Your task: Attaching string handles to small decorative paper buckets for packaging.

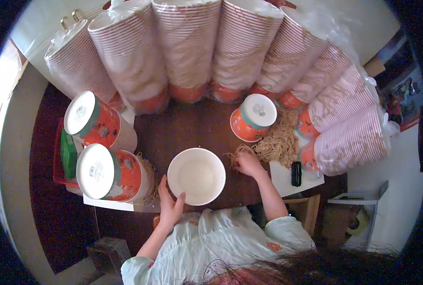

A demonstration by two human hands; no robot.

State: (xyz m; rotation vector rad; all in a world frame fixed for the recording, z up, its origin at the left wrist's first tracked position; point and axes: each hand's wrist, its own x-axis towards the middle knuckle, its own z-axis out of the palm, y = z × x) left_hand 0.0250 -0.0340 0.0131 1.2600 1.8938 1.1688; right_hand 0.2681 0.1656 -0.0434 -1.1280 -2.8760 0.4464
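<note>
An upright white paper tub [196,176] stands on the dark table in front of me, its hollow inside showing. My left hand [171,204] grips its near left side, thumb at the rim and fingers along the outer wall. To the right of the tub, my right hand [246,161] is closed on a small tuft of tan stringy strands [232,155]. Beside that hand lies a larger tangled pile of the same strands [280,142]. An upside-down orange and green paper tub [253,118] with a white base sits just beyond it.
Tall bagged stacks of paper tubs [188,47] curve around the table's far and right sides. Two more upturned tub stacks [112,172] are at the left, near a green item [69,156] in a red basket [59,166]. A black object [296,174] lies on white paper [280,178].
</note>
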